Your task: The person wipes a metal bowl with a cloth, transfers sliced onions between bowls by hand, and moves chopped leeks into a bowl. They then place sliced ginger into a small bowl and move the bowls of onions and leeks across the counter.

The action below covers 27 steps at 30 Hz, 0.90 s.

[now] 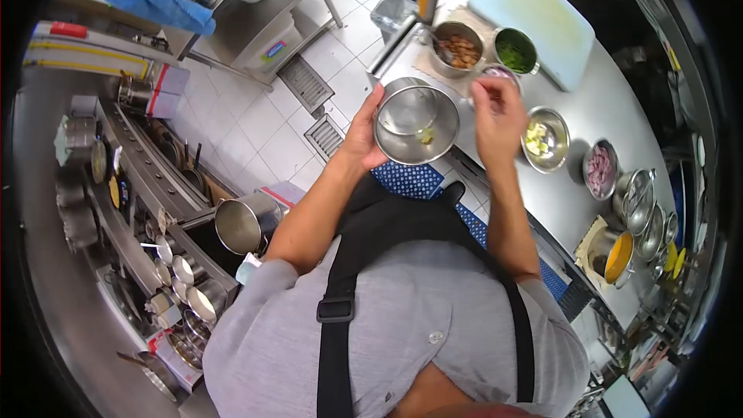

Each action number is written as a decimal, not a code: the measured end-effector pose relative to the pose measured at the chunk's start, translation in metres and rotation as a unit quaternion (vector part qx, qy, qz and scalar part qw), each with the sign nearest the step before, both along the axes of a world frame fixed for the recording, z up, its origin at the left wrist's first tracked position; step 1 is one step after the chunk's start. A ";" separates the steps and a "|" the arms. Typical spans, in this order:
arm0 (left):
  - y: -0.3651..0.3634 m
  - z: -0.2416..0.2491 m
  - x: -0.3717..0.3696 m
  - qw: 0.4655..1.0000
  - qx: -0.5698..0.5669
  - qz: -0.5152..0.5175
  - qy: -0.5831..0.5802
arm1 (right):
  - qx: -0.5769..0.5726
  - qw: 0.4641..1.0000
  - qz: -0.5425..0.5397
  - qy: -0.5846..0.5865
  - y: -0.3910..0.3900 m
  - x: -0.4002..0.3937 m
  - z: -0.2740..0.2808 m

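My left hand (365,130) grips a round stainless steel bowl (385,139) by its left side, thumb near the rim. A small yellow-green piece of food (425,136) lies at the bottom of the bowl. To the right, my right hand (498,108) is raised with its fingers curled together; what they hold, if anything, is hidden. Just behind its fingers, partly covered, is a small bowl of pinkish chopped food (495,72). A steel bowl with pale yellow pieces (563,142) sits on the steel counter (534,186), right of my right wrist.
Along the counter stand a pot of brown pieces (458,54), a pot of chopped greens (515,53), a bowl of pink pieces (600,170) and a container of orange food (618,257). A white cutting board (542,15) lies behind. Stoves and pots (240,226) line the left.
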<state>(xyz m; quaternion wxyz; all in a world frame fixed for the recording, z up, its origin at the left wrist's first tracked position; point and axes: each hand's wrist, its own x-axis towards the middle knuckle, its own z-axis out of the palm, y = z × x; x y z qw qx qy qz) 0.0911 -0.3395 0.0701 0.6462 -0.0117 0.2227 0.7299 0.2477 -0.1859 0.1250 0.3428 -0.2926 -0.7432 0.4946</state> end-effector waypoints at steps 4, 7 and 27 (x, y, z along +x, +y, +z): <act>-0.040 -0.025 -0.061 0.996 -0.038 0.045 0.069 | 0.217 0.947 0.226 -0.071 -0.059 -0.072 0.038; -0.060 -0.037 -0.092 0.985 -0.047 0.048 0.161 | 0.287 0.805 0.375 -0.360 -0.083 -0.124 -0.019; -0.136 -0.006 -0.323 0.932 -0.104 0.303 0.171 | -0.041 0.744 0.615 -0.258 -0.094 -0.453 -0.045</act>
